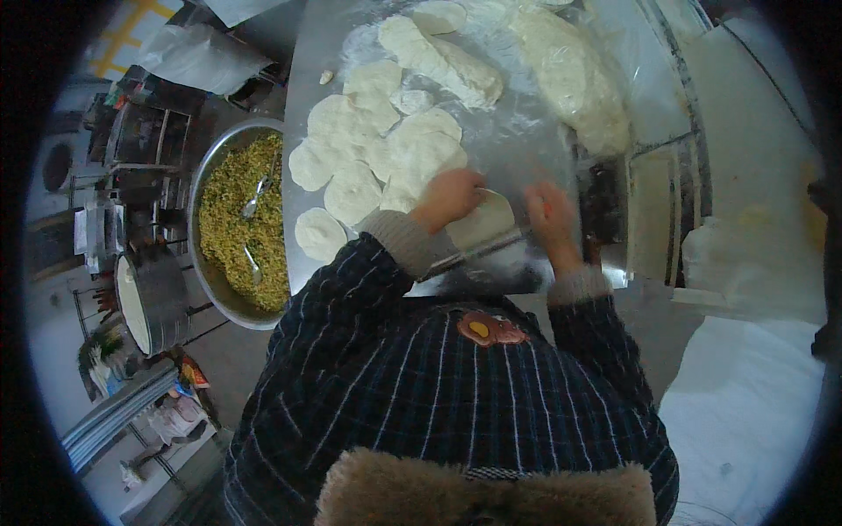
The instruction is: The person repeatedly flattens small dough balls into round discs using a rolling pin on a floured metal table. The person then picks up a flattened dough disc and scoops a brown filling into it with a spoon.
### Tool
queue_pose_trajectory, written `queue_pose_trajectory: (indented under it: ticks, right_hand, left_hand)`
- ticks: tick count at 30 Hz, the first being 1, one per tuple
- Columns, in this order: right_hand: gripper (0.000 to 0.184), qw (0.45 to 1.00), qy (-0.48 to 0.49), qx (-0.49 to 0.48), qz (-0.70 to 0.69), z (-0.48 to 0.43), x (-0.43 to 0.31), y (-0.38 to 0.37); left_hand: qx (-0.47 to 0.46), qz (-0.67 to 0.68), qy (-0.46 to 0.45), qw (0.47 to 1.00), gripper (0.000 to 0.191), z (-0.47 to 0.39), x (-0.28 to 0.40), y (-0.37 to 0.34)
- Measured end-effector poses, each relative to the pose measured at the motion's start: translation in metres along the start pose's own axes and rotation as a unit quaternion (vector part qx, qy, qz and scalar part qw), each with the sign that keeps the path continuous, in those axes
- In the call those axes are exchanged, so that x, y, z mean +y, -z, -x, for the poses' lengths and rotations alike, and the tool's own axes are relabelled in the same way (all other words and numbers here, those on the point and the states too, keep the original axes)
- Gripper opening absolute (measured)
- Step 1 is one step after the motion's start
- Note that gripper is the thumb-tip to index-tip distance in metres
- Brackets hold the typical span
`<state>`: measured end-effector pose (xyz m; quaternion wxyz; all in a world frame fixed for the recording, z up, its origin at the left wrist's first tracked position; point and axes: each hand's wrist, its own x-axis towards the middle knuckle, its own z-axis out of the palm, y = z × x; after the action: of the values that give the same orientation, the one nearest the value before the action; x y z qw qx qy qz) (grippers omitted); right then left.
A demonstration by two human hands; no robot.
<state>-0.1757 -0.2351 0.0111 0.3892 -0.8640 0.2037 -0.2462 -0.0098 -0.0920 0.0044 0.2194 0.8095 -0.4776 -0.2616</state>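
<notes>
My left hand (452,196) has its curled fingers at the far edge of a flat dough round (485,220) and appears to grip it. My right hand (551,214) is just right of that round, apart from it; its fingers are blurred. Below the round runs a narrow grey bar or edge (470,253), too unclear to name. Several floured dough rounds (352,191) overlap on the metal table (526,141) beyond and left of my left hand. Farther back lies a thick dough log (447,62), with a small dough piece (412,101) beside it.
A large metal basin (200,263) of chopped yellow-green filling (230,217) stands against the table's left edge, with spoons (252,264) in it. A dough mass under clear plastic (572,79) lies at the back right. Far left is a big metal pot (158,299).
</notes>
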Motion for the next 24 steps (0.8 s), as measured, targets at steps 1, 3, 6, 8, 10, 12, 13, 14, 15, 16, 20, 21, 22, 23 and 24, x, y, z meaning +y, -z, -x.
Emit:
queue_pose_trajectory:
  ticks: [1, 3, 6, 8, 10, 12, 13, 14, 15, 16, 20, 21, 22, 23, 24]
  right_hand:
    - [0.014, 0.998, 0.016, 0.04, -0.046, 0.023, -0.004, 0.012]
    - [0.015, 0.995, -0.025, 0.056, -0.081, 0.068, -0.007, 0.028]
    - [0.015, 0.995, -0.027, 0.089, -0.048, 0.081, 0.013, 0.022]
    - [0.014, 0.995, -0.026, 0.082, -0.054, 0.055, 0.028, 0.0]
    - [0.014, 0.999, -0.023, 0.03, -0.018, 0.012, 0.038, -0.021]
    - [0.014, 0.999, 0.025, 0.032, 0.012, -0.021, 0.037, -0.037]
    - [0.014, 0.998, 0.045, 0.054, -0.009, -0.028, 0.033, -0.039]
    - [0.014, 0.997, 0.059, 0.043, -0.02, -0.028, 0.028, -0.035]
    - [0.014, 0.996, 0.055, 0.068, -0.028, -0.022, 0.021, -0.03]
    - [0.014, 0.997, 0.049, 0.058, -0.027, -0.006, 0.015, -0.017]
    - [0.014, 0.993, -0.016, 0.07, -0.096, 0.072, -0.001, 0.027]
    - [0.014, 0.993, -0.027, 0.073, -0.085, 0.081, 0.0, 0.029]
    - [0.014, 0.992, 0.002, 0.086, -0.09, 0.083, 0.003, 0.029]
    - [0.013, 0.995, -0.027, 0.08, -0.06, 0.08, 0.006, 0.025]
    - [0.013, 0.995, -0.015, 0.086, -0.044, 0.066, 0.012, 0.015]
  left_hand:
    - [0.039, 0.057, 0.039, 0.997, 0.034, 0.005, -0.002, -0.001]
    - [0.107, 0.177, 0.097, 0.974, 0.036, 0.018, -0.005, -0.003]
    - [-0.175, 0.145, 0.108, 0.968, 0.039, 0.031, 0.0, -0.007]
    - [-0.11, 0.148, 0.044, 0.982, 0.041, 0.025, 0.008, -0.007]
    - [-0.08, 0.1, 0.025, 0.991, 0.042, 0.009, 0.016, -0.007]
    - [-0.027, 0.029, 0.011, 0.999, 0.043, -0.009, 0.021, -0.007]
    - [-0.056, 0.007, 0.023, 0.998, 0.043, -0.013, 0.021, -0.008]
    - [-0.055, -0.006, 0.014, 0.998, 0.044, -0.016, 0.02, -0.009]
    - [-0.043, -0.017, -0.004, 0.999, 0.044, -0.014, 0.016, -0.01]
    - [0.011, 0.0, -0.001, 1.0, 0.044, -0.011, 0.012, -0.013]
    - [0.072, 0.122, 0.043, 0.989, 0.047, 0.024, -0.011, -0.018]
    - [0.035, 0.158, 0.085, 0.983, 0.048, 0.029, -0.014, -0.019]
    - [-0.039, 0.145, 0.063, 0.987, 0.05, 0.033, -0.013, -0.021]
    - [-0.119, 0.127, 0.066, 0.983, 0.051, 0.035, -0.011, -0.022]
    - [-0.209, 0.092, 0.077, 0.971, 0.053, 0.033, -0.007, -0.021]
